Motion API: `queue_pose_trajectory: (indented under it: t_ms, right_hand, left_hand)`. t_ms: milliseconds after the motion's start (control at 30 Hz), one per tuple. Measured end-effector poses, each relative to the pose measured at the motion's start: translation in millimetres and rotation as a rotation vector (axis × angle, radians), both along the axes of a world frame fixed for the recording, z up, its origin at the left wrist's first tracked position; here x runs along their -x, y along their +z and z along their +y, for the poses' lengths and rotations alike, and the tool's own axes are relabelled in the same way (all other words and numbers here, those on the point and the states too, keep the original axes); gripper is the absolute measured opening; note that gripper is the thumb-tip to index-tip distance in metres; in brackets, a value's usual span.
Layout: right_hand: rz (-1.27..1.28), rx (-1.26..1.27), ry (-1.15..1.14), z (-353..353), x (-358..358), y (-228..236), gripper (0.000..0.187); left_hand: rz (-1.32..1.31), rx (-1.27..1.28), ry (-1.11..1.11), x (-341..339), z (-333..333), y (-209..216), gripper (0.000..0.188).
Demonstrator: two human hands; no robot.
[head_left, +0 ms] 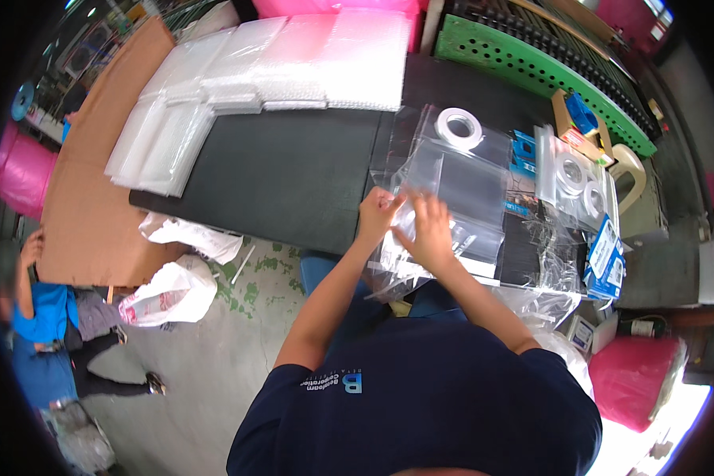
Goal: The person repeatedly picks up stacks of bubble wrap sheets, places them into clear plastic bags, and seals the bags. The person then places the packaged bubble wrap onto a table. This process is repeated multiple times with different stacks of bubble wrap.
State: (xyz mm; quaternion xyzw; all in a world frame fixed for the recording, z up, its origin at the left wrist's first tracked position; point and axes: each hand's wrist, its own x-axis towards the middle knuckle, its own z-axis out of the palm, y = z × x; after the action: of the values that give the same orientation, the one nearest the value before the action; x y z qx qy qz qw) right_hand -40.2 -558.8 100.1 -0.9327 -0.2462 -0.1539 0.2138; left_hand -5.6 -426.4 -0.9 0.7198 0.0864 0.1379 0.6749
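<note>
Clear plastic bags or sheets lie in a loose, shiny layer on the right part of the black table. My left hand is at the layer's left edge, its fingers curled into a pinch; a bit of clear film seems caught there, though glare blurs it. Close beside it, my right hand rests over the film with fingers stretched out, slightly smeared. A roll of white tape lies on the sheets beyond my hands.
Stacks of bubble-wrap pouches line the table's far left. More tape rolls, a blue-and-white box and a green perforated rail are at right. At left, a person stands by a large cardboard sheet.
</note>
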Motion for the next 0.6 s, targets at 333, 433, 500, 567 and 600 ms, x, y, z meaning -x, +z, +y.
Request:
queue_pose_trajectory:
  t_ms: [333,433,500,567,600]
  right_hand:
    - [0.316,0.182,-0.762,-92.5,-39.2,-50.6,0.049]
    - [-0.099,0.152,-0.39,-64.9,-31.3,-40.3,0.058]
    - [-0.132,0.149,-0.023,-43.8,-42.2,-67.7,0.064]
    - [0.205,0.45,0.021,-7.5,-35.2,-78.3,0.055]
    - [0.209,0.405,0.04,-4.4,-27.7,-93.6,0.056]
  left_hand:
    - [0.017,-0.406,0.545,6.9,38.3,0.9,0.029]
    - [-0.298,-0.864,0.239,24.2,34.6,42.7,0.043]
    - [-0.362,-1.077,-0.088,27.6,33.7,-2.5,0.038]
    - [-0.311,-0.859,-0.237,21.8,54.7,-12.9,0.035]
    - [-0.296,-0.747,-0.315,17.2,67.0,-14.4,0.034]
